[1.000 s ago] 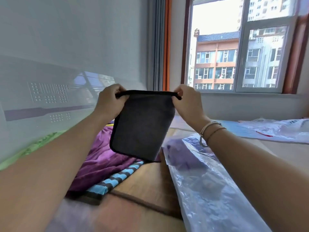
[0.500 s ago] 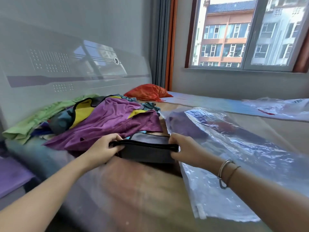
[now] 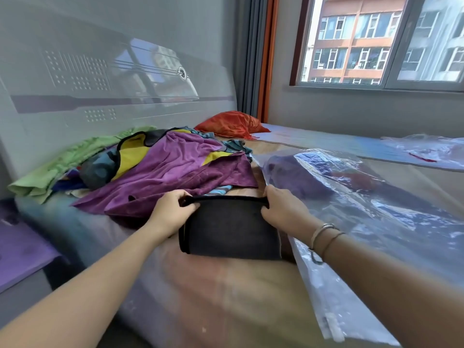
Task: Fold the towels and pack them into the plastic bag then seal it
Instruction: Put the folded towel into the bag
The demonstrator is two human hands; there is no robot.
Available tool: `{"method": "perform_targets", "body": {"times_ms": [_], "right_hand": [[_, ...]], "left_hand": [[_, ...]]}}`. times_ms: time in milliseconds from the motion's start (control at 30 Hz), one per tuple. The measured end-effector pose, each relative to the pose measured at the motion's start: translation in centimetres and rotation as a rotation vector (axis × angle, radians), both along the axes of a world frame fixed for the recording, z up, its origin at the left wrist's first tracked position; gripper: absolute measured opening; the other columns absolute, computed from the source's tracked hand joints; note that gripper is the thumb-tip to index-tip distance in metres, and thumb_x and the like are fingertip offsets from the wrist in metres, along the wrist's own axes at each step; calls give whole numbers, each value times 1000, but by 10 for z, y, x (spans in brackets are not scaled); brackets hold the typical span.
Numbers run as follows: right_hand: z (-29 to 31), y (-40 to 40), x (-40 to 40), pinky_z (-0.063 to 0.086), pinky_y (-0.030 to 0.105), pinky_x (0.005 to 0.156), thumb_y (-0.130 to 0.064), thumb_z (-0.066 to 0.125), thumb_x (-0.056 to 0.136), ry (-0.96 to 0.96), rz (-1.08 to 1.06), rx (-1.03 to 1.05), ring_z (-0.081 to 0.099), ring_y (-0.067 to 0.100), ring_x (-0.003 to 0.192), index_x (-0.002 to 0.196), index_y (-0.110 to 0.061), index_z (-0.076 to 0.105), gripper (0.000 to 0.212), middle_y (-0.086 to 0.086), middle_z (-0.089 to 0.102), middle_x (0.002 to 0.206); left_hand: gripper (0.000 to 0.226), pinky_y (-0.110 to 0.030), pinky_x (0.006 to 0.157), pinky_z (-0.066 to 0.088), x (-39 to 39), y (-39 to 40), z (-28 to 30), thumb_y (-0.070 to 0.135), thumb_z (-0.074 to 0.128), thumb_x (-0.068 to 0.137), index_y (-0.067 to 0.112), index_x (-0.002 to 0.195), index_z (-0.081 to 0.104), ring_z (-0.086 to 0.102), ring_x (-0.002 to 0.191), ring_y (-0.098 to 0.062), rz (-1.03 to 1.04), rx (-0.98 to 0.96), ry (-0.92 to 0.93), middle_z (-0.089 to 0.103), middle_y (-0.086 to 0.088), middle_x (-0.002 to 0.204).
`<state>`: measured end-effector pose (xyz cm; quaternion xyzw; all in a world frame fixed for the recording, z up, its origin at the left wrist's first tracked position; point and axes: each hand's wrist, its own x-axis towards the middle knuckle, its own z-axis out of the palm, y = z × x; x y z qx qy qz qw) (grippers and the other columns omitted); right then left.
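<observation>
A dark grey towel (image 3: 231, 232) with black edging lies flat on the bed in front of me. My left hand (image 3: 170, 212) pinches its far left corner and my right hand (image 3: 283, 209) pinches its far right corner. To the right lies a large clear plastic bag (image 3: 376, 209) with a purple towel (image 3: 296, 177) folded inside it. Its zip end is near the bed's front edge. A heap of loose towels sits behind the grey one, with a purple towel (image 3: 175, 169) on top.
A green towel (image 3: 62, 162) hangs over the left of the heap, against the grey headboard (image 3: 100, 79). An orange cloth (image 3: 231, 124) lies at the far corner below the curtain. Another plastic bag (image 3: 426, 146) lies at the far right under the window.
The grey towel hung in the air between both hands a second ago. Both hands have brought it down and it now lies spread on the bed, corners still pinched.
</observation>
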<state>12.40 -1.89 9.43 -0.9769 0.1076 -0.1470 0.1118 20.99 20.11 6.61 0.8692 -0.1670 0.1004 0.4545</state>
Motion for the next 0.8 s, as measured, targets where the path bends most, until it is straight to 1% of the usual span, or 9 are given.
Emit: {"method": "perform_targets", "body": {"times_ms": [67,133,267,400,500,600,667,733,800], "right_hand": [[-1,1,15,40,33,72,-12,50,90,-29,-78,-101,55,34,110,113,-8,49,23,14,61,116],[-9,1,30,42,35,81,-11,50,90,-5,-128,-202,48,32,118,119,-8,49,29,13,57,123],[-35,1,54,34,40,101,-13,53,88,127,-67,-415,37,30,129,132,-8,41,46,12,45,136],[-41,10,69,27,45,109,-13,52,84,286,129,-115,38,32,131,137,-7,35,56,15,48,134],[-35,15,68,34,42,99,-18,54,85,316,112,5,42,34,123,128,-7,41,46,16,51,126],[-25,19,54,32,34,86,-20,57,84,297,122,-6,44,33,115,98,-11,49,18,14,53,110],[-16,23,37,32,33,81,-21,60,81,240,161,-1,51,29,104,78,-15,48,13,6,53,94],[-2,27,15,40,31,73,-23,63,76,107,209,48,55,25,86,73,-17,54,11,3,57,85],[19,28,-12,48,33,64,-24,63,74,-9,222,98,59,25,76,79,-10,62,15,5,62,79]], "left_hand": [[11,-25,63,35,11,-15,0,21,72,84,13,81,66,61,81,-22,82,-24,-38,65,1,76],[23,-27,75,38,21,-28,-6,25,72,84,6,96,66,61,97,-27,168,-2,-9,69,-8,95],[52,-38,95,42,32,-47,-31,37,72,84,3,118,52,52,118,-33,208,234,105,58,-16,124],[60,-39,100,39,34,-51,-36,39,72,83,4,125,47,49,121,-34,189,330,94,50,-16,130],[62,-37,100,37,30,-46,-32,35,73,82,5,128,46,48,122,-32,156,296,124,47,-16,132],[57,-34,100,36,19,-40,-26,33,70,85,5,129,46,48,123,-30,129,254,120,47,-15,135],[54,-34,99,36,7,-37,-19,35,64,90,3,129,47,48,124,-30,125,183,96,49,-15,135],[51,-35,97,37,-9,-33,-6,40,55,95,1,127,50,49,123,-32,136,75,66,54,-16,132],[45,-37,88,37,-24,-29,8,42,45,99,2,114,57,53,116,-34,134,-21,29,60,-18,120]]}}
